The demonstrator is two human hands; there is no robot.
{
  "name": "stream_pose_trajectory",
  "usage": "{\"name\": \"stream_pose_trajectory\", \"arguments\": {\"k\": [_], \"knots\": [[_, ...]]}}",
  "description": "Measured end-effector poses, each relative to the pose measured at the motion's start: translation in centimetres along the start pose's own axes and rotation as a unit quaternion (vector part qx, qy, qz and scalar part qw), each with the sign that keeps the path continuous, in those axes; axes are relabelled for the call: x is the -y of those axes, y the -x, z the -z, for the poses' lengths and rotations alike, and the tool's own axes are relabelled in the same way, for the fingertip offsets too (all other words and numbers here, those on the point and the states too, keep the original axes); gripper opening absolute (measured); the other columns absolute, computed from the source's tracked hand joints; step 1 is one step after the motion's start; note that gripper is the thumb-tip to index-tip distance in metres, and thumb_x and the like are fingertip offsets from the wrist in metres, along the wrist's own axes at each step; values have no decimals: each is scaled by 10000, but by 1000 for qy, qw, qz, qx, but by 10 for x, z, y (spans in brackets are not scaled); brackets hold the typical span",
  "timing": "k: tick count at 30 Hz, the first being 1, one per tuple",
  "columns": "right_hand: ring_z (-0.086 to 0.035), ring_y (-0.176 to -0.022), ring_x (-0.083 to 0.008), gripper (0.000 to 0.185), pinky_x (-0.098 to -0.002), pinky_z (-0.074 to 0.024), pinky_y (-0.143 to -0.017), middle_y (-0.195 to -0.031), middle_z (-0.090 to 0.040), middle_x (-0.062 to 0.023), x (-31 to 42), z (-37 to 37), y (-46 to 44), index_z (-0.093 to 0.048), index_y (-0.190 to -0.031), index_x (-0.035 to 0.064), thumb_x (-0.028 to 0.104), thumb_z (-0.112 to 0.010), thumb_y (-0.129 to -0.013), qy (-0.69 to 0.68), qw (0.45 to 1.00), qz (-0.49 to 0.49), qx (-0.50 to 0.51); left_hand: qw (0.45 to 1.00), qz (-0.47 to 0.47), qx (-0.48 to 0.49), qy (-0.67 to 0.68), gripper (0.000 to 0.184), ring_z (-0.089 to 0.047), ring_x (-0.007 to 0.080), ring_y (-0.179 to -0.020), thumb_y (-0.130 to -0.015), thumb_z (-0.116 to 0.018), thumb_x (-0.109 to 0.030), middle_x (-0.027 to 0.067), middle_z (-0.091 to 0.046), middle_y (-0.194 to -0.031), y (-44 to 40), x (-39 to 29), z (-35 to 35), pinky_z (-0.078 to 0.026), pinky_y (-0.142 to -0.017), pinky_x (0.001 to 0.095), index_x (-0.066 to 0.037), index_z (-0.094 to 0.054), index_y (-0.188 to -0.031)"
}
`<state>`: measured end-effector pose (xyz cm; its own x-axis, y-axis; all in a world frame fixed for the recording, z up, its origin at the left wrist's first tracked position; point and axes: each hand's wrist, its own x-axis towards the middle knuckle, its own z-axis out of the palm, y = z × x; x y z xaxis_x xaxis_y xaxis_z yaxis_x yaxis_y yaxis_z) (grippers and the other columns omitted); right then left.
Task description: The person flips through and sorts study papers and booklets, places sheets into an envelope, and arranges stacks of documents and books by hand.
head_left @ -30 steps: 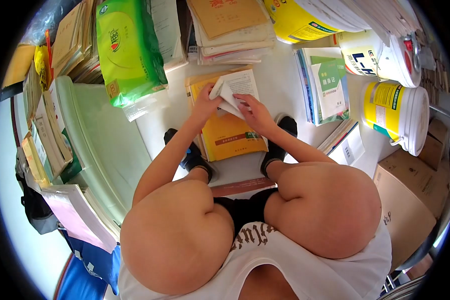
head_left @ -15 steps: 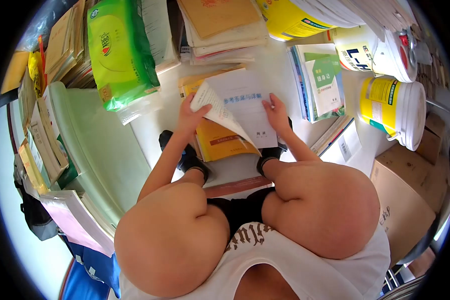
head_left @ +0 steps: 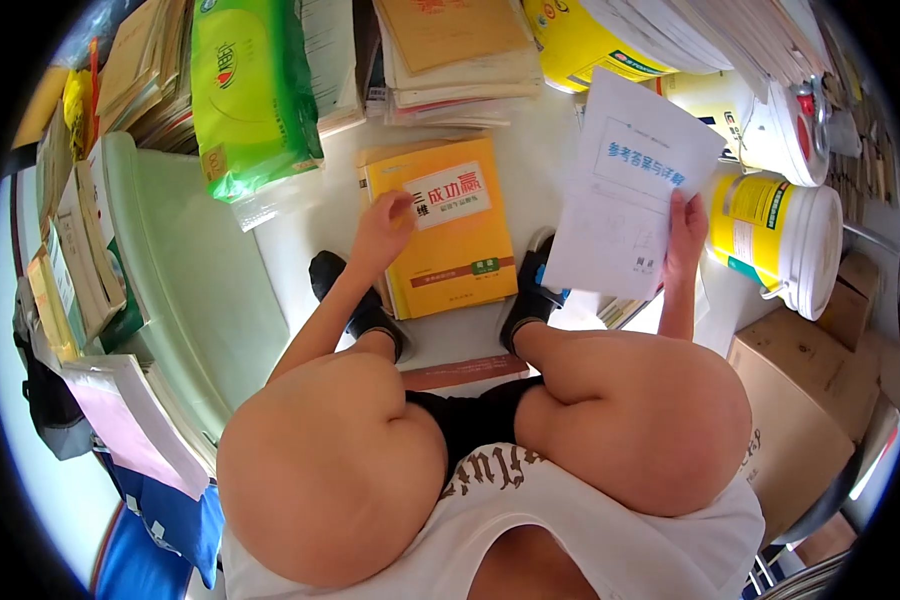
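Observation:
My right hand (head_left: pixel 682 238) grips a thin white answer booklet (head_left: pixel 615 225) with blue printed characters. The thumb and fingers pinch its lower right edge, and the booklet is tilted in the air. A yellow workbook (head_left: pixel 460 250) with red and white lettering lies closed on the floor between my feet. Over the left side of its cover is my left hand (head_left: pixel 383 232), fingers curled together and nothing visible in them; whether it touches the cover is not clear. Another book edge shows under the workbook.
A green tissue pack (head_left: pixel 250 100) and paper stacks (head_left: pixel 460 60) stand at the back. Yellow-and-white buckets (head_left: pixel 770 235) and a cardboard box (head_left: pixel 800 390) are on the right. A pale green bin (head_left: pixel 185 270) and upright books (head_left: pixel 90 270) line the left.
The white booklet has moved right and up, off the yellow workbook, in my right hand. My left hand has let go of the booklet's page, and the workbook cover is uncovered.

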<state>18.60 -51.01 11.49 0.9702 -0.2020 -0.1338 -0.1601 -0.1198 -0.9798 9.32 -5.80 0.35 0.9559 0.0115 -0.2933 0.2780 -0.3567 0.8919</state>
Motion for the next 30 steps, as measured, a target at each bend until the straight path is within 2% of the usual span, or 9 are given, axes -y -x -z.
{"name": "stream_pose_trajectory", "arguments": {"k": [8,11,14,16,18,20,25,27,30], "knots": [[-584,-920,-79,244,-240,-488,-811,-1034,-676,-41,-39,-113,37,-606,-1193,-2,193,-543,-1061,-29,981,-107,160,995,38,-86,-40,240,-652,235,-882,-877,-671,-55,135,-592,-952,39,1,8,-558,-800,327,8,-633,-1105],[-570,-895,-73,227,-234,-478,-784,-987,-657,-29,-39,-122,45,-599,-1152,-1,200,-542,-1062,-54,979,-133,148,971,-60,-135,-188,207,-646,212,-849,-919,-655,-64,150,-616,-1016,38,-12,7,-551,-739,288,11,-635,-1112],[-556,-860,-67,205,-234,-476,-763,-940,-637,-16,-50,-130,52,-585,-1135,11,197,-547,-1059,-63,982,-142,110,998,-22,-63,4,239,-656,187,-857,-981,-617,-105,141,-643,-1045,23,-28,8,-546,-708,284,0,-616,-1196],[-537,-854,-63,187,-232,-469,-750,-943,-627,-13,-62,-125,55,-578,-1136,23,189,-543,-1059,-42,981,-126,140,931,120,163,302,314,-659,156,-885,-1019,-591,-158,118,-666,-1055,11,-43,4,-555,-733,291,0,-576,-1289],[-577,-868,-71,207,-237,-493,-772,-981,-659,-38,-73,-114,55,-589,-1176,15,176,-516,-1069,-19,984,-114,134,946,120,225,201,388,-658,163,-954,-1023,-593,-204,93,-683,-1069,4,-62,-12,-554,-803,308,13,-544,-1341],[-563,-843,-66,200,-242,-489,-757,-960,-648,-24,-76,-101,56,-588,-1167,21,180,-516,-1070,0,980,-129,152,965,-1,250,78,404,-650,178,-1019,-1009,-623,-228,104,-696,-1121,0,-73,-30,-526,-879,314,24,-576,-1322],[-656,-845,-256,196,-329,-503,-706,-950,-672,-122,-49,-52,34,-611,-1170,55,160,-587,-1006,230,967,32,107,960,5,270,71,402,-660,174,-909,-1009,-617,-239,113,-699,-1093,-14,-71,-55,-549,-787,320,26,-558,-1305],[-652,-925,-286,228,-396,-525,-809,-1004,-663,-129,-60,-19,5,-636,-1156,77,122,-673,-935,272,953,134,-32,959,38,269,81,387,-645,141,-777,-1011,-613,-250,92,-700,-1018,-17,-79,-56,-534,-641,285,18,-569,-1287],[-552,-1113,-408,415,-487,-466,-955,-1220,-575,-188,-69,44,-43,-596,-1221,52,244,-745,-885,478,852,191,-95,955,90,264,103,369,-588,97,-610,-1015,-605,-258,60,-686,-917,-19,-95,-56,-460,-464,239,0,-572,-1277]]}}
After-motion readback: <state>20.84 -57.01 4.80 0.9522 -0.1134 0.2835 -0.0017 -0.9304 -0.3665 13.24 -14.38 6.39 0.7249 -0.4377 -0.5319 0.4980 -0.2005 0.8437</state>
